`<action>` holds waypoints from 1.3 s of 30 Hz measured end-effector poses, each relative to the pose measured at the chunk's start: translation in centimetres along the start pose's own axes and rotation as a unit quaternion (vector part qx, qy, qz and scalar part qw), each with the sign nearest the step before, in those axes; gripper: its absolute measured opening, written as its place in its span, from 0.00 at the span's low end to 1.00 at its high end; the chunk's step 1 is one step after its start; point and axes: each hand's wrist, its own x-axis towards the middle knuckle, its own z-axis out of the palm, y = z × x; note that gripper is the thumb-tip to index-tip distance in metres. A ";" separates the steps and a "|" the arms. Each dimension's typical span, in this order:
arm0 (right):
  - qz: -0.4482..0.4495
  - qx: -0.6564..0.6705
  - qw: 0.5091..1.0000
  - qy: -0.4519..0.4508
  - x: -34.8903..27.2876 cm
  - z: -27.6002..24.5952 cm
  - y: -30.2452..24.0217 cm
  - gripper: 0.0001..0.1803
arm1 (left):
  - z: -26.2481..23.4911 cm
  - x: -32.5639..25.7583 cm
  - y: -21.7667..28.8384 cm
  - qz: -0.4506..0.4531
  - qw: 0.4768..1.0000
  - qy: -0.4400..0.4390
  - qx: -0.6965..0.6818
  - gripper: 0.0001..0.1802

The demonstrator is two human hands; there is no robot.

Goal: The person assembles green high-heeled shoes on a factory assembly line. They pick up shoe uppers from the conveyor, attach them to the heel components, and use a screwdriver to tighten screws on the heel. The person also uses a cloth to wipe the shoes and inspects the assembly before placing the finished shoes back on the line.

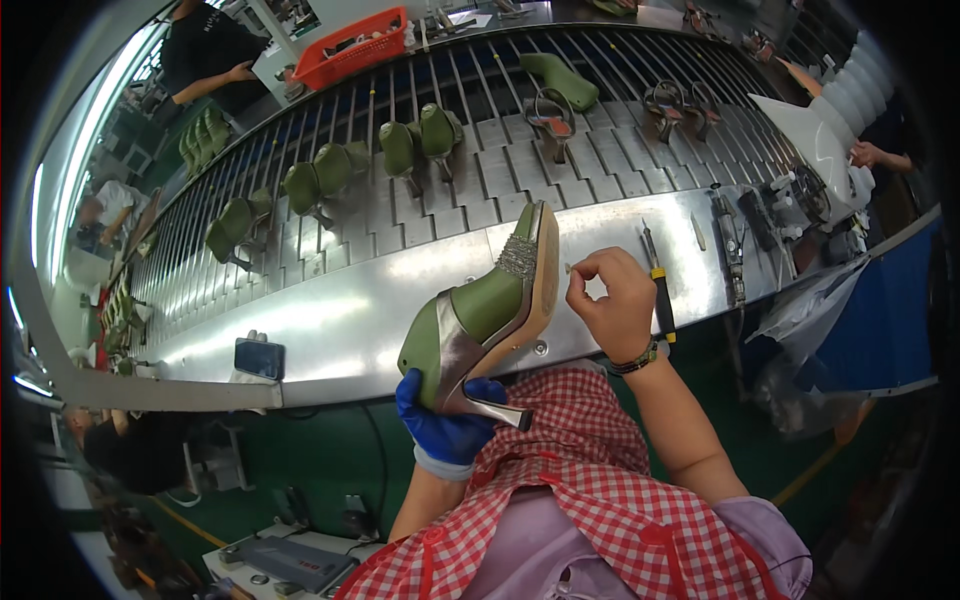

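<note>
We hold silver shoe (pixel 460 350) in gloved left hand (pixel 440 425), over tabletop (pixel 330 335) near edge. Glittery strap (pixel 517 257), sole (pixel 546 285), heel (pixel 500 411) already on, green last (pixel 490 305) inside; what's left, unclear. Right hand (pixel 620 305): fingertips pinched; whether gripping anything, can't tell.

The one view looks out from the person's head, through the left of two fisheye cameras worn side by side, facing down and forward over the table's near edge. Closest is the checked apron (pixel 575 425) at the bottom; the left hand (pixel 440 430) and right hand (pixel 622 305) sit mid-picture. Beyond the bare strip of table (pixel 330 325), the slatted conveyor (pixel 500 190) bows across the wide lens, farther off.
</note>
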 end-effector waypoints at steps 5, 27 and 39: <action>-0.052 0.004 0.998 0.039 0.4 -0.7 -1.6 0.07 | 0.7 -0.8 -0.7 -0.015 1.000 -0.010 0.019 0.35; 0.022 0.076 0.992 -0.102 -3.3 -0.4 -4.3 0.34 | 1.5 -1.8 -0.7 0.143 0.964 -0.073 0.210 0.39; 0.308 0.583 0.722 -0.208 -4.8 -0.2 -8.9 0.41 | 8.2 0.2 3.0 0.413 0.167 -0.290 0.847 0.39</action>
